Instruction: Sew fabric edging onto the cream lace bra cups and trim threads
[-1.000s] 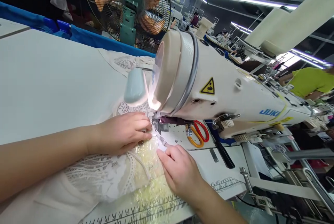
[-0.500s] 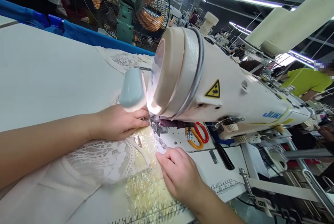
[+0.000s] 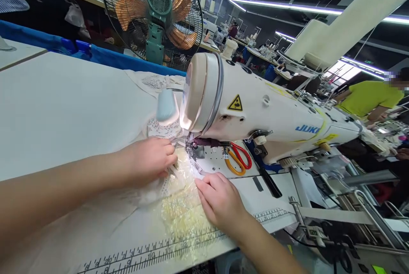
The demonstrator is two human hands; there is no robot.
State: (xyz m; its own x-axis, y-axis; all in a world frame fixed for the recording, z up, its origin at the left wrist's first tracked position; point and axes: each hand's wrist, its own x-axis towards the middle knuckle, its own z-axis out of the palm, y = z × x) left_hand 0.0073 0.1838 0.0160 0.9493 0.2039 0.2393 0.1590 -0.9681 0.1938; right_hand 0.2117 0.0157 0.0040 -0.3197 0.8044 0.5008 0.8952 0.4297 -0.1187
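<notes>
My left hand (image 3: pixel 148 161) lies on white lace fabric (image 3: pixel 159 131) just left of the presser foot (image 3: pixel 193 151) of a white sewing machine (image 3: pixel 255 110). Its fingers are curled and pressed down on the fabric. My right hand (image 3: pixel 220 199) rests in front of the foot, fingers together and flat on a pale yellow shiny strip (image 3: pixel 183 206) and a white edge of fabric. The machine's lamp (image 3: pixel 166 105) lights the needle area.
Red and orange scissors (image 3: pixel 238 159) lie on the machine bed right of the foot. A ruler (image 3: pixel 143 257) is printed along the table's front edge. A standing fan (image 3: pixel 153 12) is behind the table. A person in a green shirt (image 3: pixel 367 99) sits at the far right.
My left hand has slid back toward me from the presser foot. The lace has bunched less under it. My right hand has hardly moved. The camera has pulled back a little.
</notes>
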